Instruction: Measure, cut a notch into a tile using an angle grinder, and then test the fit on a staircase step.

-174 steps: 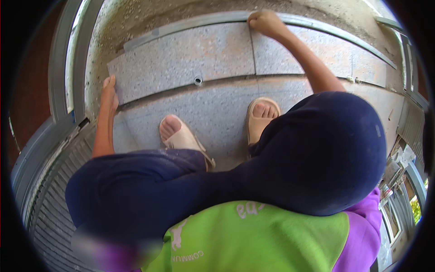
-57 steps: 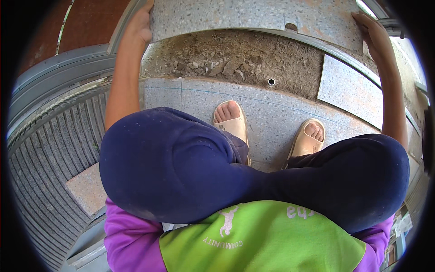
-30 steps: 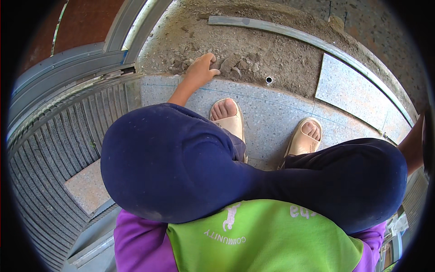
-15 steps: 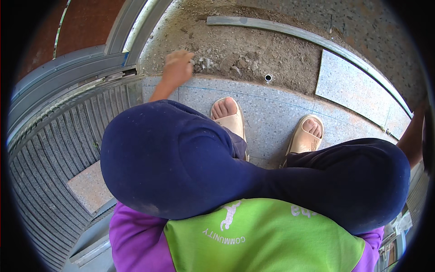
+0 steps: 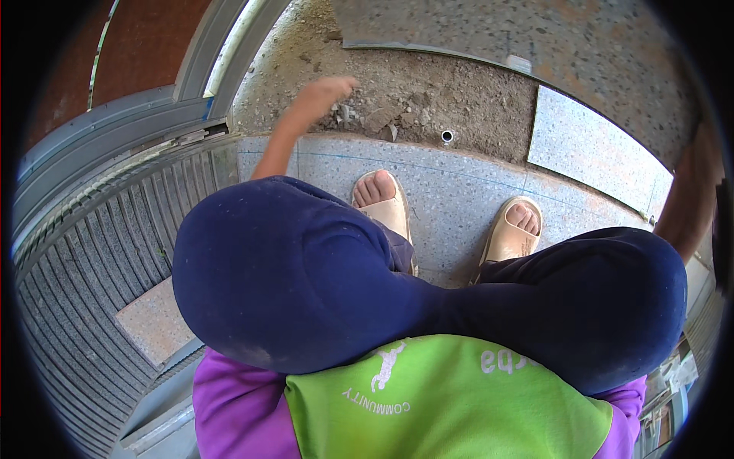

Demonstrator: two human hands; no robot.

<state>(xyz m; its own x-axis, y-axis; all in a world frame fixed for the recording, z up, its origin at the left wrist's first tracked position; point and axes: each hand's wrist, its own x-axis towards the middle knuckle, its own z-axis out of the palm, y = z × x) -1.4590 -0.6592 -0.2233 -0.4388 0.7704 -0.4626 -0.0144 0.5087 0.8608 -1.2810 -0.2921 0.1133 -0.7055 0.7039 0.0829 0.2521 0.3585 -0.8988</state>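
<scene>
My left hand (image 5: pixel 327 93) is over the bed of dirt and rubble (image 5: pixel 474 92), its fingers stretched forward and slightly blurred, with no held thing showing. Broken stone bits (image 5: pixel 382 118) lie just past its wrist side. My right hand (image 5: pixel 705 141) is at the dark right rim, at the right end of a large speckled slab (image 5: pixel 596 46). It seems to grip the slab's edge, though its fingers are mostly hidden. The slab tilts over the far side of the dirt. A paler speckled tile (image 5: pixel 592 141) lies nearer, below it.
A short round pipe end (image 5: pixel 447 136) sticks up from the dirt. My sandalled feet (image 5: pixel 382 195) stand on a speckled floor strip (image 5: pixel 443 172) with a blue line. At the left are a metal door frame (image 5: pixel 115 115), ribbed flooring (image 5: pixel 84 306) and a loose tile piece (image 5: pixel 155 321).
The slab has come nearer and now covers the long metal bar that lay along the dirt. My right arm has shifted with it. My left hand has moved right and slightly farther away.
</scene>
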